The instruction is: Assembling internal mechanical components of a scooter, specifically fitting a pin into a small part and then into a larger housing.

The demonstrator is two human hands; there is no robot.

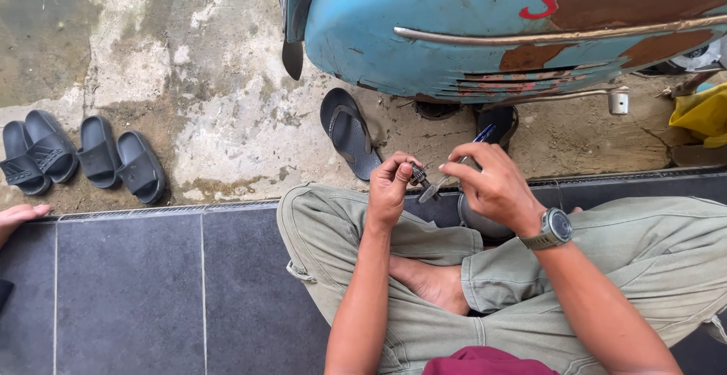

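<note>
Below the scooter (485, 34), the left hand (390, 189) pinches a small plug (419, 176); the right hand (492, 185), just beside, grips a blue-handled tool (454, 169) angled toward it.

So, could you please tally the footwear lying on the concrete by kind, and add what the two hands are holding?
Dark slide sandals: 4, first, then
Dark flip-flop: 1
Small metal part, in the left hand: 1
Blue-handled tool, in the right hand: 1
Total: 7
</note>
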